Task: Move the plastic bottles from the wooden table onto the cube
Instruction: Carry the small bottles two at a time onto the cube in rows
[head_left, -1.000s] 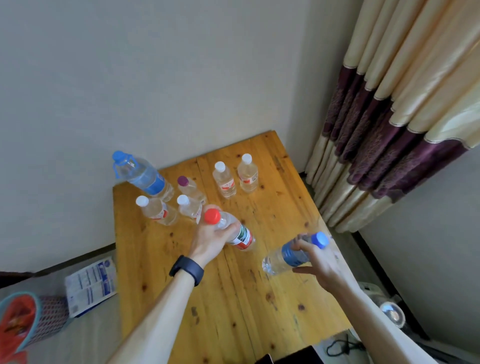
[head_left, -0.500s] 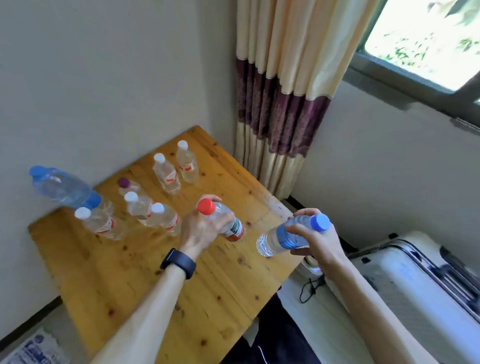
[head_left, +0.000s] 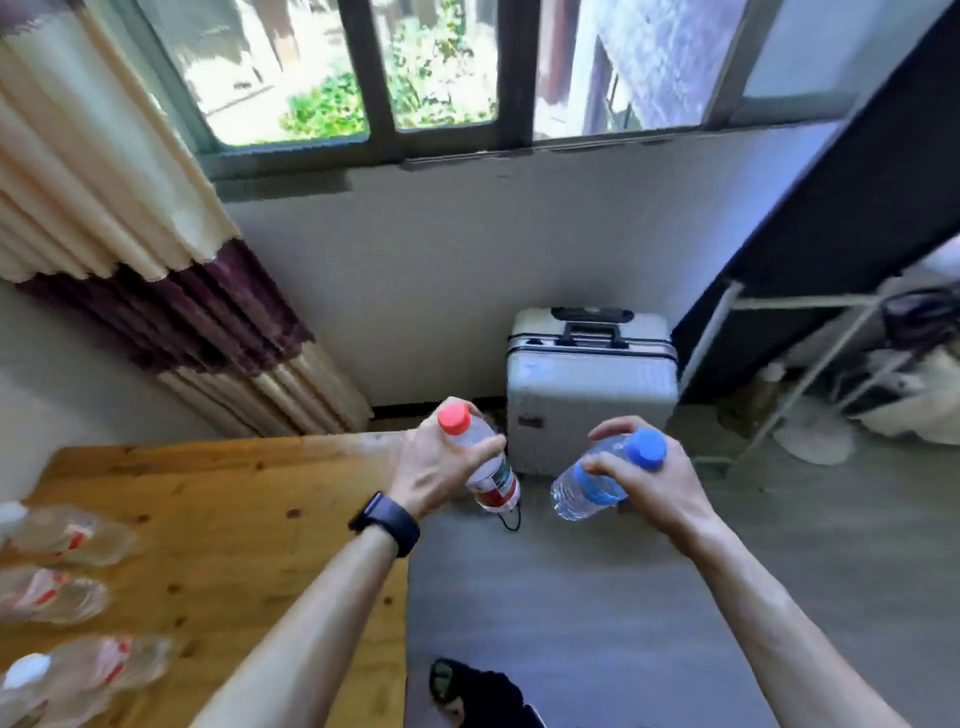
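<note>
My left hand grips a clear bottle with a red cap just past the right edge of the wooden table. My right hand grips a clear bottle with a blue cap and blue label over the grey floor. Both bottles are tilted, caps towards me. Several more clear bottles with white caps stand blurred at the table's left edge. No cube is in view.
A silver suitcase stands against the wall under the window, right behind the two held bottles. A curtain hangs at the left. A metal rack and a white fan base are at the right. A black cable lies on the floor.
The view has swung right, away from the table towards the window and suitcase. Both hands have carried their bottles off the table and now hold them over the floor.
</note>
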